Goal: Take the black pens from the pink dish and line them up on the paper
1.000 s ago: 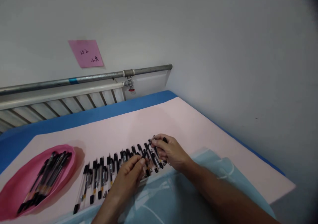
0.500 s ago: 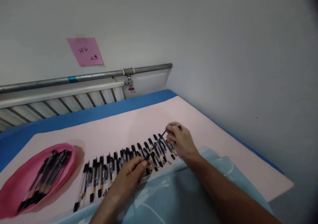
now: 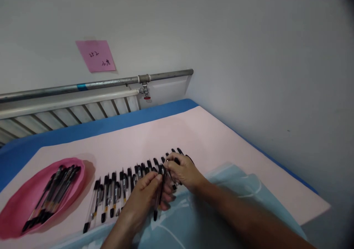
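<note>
My left hand is closed on a pen with a dark upper part and a black lower end, which points down toward me over the blue cloth. Close beside its upper end, my right hand has thumb and fingers pinched together. A small shiny piece shows at those fingertips, too small to name. A black piece sticks out between the right-hand fingers; most of it is hidden. Behind and left of my hands, a row of clear pen parts with black caps lies on the pink sheet.
At left, a pink oval dish holds several black pens. A light blue cloth covers the near side. The blue table edge meets a radiator, a pipe and the right wall.
My right hand has come down and left, close to my left hand. The thin dark rod that stretched between them no longer shows; the pen in my left hand now points down.
</note>
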Demonstrator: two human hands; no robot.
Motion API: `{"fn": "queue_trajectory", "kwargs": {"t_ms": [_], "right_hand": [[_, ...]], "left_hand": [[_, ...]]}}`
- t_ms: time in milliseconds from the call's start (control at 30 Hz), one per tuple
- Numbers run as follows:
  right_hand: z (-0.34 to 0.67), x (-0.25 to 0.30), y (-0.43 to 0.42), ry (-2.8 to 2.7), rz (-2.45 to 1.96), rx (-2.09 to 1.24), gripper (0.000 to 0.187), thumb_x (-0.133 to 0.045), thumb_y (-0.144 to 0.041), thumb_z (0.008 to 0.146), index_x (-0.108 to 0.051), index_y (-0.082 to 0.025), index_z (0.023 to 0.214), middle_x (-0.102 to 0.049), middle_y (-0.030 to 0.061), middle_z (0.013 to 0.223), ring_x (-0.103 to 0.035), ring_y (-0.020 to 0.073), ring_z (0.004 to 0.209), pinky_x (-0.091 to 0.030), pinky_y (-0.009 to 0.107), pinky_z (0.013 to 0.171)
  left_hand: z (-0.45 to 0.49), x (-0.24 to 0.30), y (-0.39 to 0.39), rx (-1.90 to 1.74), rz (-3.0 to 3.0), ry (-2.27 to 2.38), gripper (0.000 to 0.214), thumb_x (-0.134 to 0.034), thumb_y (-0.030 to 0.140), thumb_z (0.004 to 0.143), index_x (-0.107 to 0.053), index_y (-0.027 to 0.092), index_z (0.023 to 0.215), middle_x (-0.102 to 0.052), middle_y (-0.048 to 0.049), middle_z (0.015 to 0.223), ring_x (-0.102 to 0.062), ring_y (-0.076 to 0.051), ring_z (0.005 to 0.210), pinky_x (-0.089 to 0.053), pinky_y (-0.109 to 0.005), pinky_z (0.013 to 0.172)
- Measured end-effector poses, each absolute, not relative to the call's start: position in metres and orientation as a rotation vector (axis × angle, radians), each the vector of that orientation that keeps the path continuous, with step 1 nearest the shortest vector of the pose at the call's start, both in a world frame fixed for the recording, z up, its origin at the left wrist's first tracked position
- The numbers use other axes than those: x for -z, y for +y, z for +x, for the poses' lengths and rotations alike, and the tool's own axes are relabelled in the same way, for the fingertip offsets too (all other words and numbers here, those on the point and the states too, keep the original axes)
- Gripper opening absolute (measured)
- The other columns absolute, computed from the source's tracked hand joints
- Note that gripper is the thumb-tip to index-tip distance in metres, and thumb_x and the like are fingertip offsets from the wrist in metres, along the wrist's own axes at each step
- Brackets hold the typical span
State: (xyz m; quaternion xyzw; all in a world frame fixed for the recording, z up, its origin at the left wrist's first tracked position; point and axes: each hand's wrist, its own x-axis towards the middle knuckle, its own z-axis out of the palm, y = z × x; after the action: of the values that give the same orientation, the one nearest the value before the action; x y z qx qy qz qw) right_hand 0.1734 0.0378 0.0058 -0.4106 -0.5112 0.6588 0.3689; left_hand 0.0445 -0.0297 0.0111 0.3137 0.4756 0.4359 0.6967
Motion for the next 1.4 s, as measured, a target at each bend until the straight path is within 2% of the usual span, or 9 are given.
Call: {"fn": "queue_trajectory", "kwargs": {"t_ms": [200, 467, 533, 633, 733, 800, 933, 1167, 1400], "right_hand": [[0.177, -0.011, 0.036, -1.316, -1.005, -1.818, 0.015, -0.062, -0.030, 0.071, -0.053, -0.017, 0.072, -0.045, -0.0082, 0.044, -0.032, 0.0028, 0.033, -0.024, 0.016, 0.033], [0.176, -0.012, 0.033, -1.188, -0.998, -2.050, 0.020, -0.068, -0.027, 0.065, -0.059, -0.015, 0.078, -0.039, -0.0104, 0.039, -0.027, 0.0016, 0.032, -0.019, 0.016, 0.034], [0.177, -0.011, 0.034, -1.212, -0.995, -2.003, 0.019, -0.068, -0.027, 0.065, -0.060, -0.015, 0.077, -0.040, -0.0098, 0.038, -0.028, 0.0019, 0.032, -0.019, 0.017, 0.034], [0.187, -0.013, 0.046, -1.158, -0.958, -1.916, 0.021, -0.069, -0.027, 0.063, -0.058, -0.015, 0.076, -0.041, -0.0097, 0.040, -0.030, 0.0024, 0.033, -0.019, 0.018, 0.035], [0.213, -0.017, 0.075, -1.047, -0.901, -1.833, 0.025, -0.071, -0.028, 0.060, -0.055, -0.015, 0.073, -0.038, -0.0109, 0.042, -0.025, 0.0009, 0.033, -0.016, 0.018, 0.036], [0.237, -0.020, 0.098, -1.063, -0.934, -1.800, 0.028, -0.073, -0.029, 0.058, -0.053, -0.015, 0.072, -0.034, -0.0121, 0.041, -0.020, 0.0000, 0.034, -0.015, 0.018, 0.036], [0.281, -0.017, 0.131, -1.163, -1.082, -1.820, 0.027, -0.072, -0.030, 0.059, -0.053, -0.014, 0.072, -0.028, -0.0130, 0.039, -0.018, 0.0009, 0.035, -0.013, 0.018, 0.036], [0.290, 0.005, 0.147, -1.322, -1.343, -1.787, 0.022, -0.072, -0.021, 0.059, -0.055, -0.012, 0.070, -0.045, -0.0058, 0.045, -0.026, 0.0007, 0.034, -0.014, 0.016, 0.033], [0.270, 0.016, 0.149, -1.502, -1.473, -1.615, 0.013, -0.063, -0.024, 0.067, -0.056, -0.014, 0.072, -0.042, -0.0075, 0.037, -0.032, 0.0032, 0.030, -0.018, 0.016, 0.030]], "left_hand": [[0.044, -0.010, -0.032, -0.982, 0.712, 0.991, 0.021, -0.057, 0.033, 0.078, -0.051, 0.014, 0.072, -0.059, -0.0005, 0.059, -0.055, -0.010, 0.049, -0.042, -0.022, 0.045], [0.044, -0.011, -0.032, -0.968, 0.746, 0.984, 0.020, -0.056, 0.033, 0.079, -0.056, 0.013, 0.080, -0.060, -0.0020, 0.062, -0.056, -0.012, 0.051, -0.043, -0.024, 0.048], [0.045, -0.012, -0.032, -0.948, 0.767, 1.000, 0.023, -0.058, 0.035, 0.078, -0.059, 0.012, 0.082, -0.062, -0.0037, 0.066, -0.057, -0.013, 0.055, -0.045, -0.026, 0.053], [0.043, -0.014, -0.032, -0.977, 0.845, 1.084, 0.025, -0.061, 0.036, 0.075, -0.063, 0.015, 0.087, -0.066, -0.0066, 0.082, -0.060, -0.015, 0.072, -0.047, -0.028, 0.071], [0.039, -0.015, -0.031, -0.971, 0.882, 1.235, 0.028, -0.059, 0.041, 0.075, -0.065, 0.020, 0.093, -0.067, -0.0062, 0.098, -0.060, -0.017, 0.088, -0.045, -0.029, 0.080], [0.036, -0.015, -0.030, -0.954, 0.861, 1.266, 0.031, -0.056, 0.044, 0.077, -0.065, 0.021, 0.096, -0.067, -0.0059, 0.098, -0.061, -0.018, 0.090, -0.045, -0.030, 0.081], [0.034, -0.015, -0.030, -0.940, 0.798, 1.270, 0.034, -0.058, 0.046, 0.075, -0.064, 0.021, 0.097, -0.069, -0.0057, 0.092, -0.062, -0.018, 0.086, -0.047, -0.029, 0.078], [0.038, -0.019, -0.030, -0.877, 0.784, 1.195, 0.029, -0.061, 0.043, 0.073, -0.066, 0.019, 0.088, -0.067, -0.0048, 0.083, -0.060, -0.015, 0.075, -0.046, -0.026, 0.069], [0.036, -0.014, -0.028, -0.821, 0.804, 1.153, 0.029, -0.057, 0.044, 0.076, -0.064, 0.019, 0.089, -0.064, -0.0045, 0.083, -0.057, -0.014, 0.073, -0.044, -0.025, 0.068]]}}
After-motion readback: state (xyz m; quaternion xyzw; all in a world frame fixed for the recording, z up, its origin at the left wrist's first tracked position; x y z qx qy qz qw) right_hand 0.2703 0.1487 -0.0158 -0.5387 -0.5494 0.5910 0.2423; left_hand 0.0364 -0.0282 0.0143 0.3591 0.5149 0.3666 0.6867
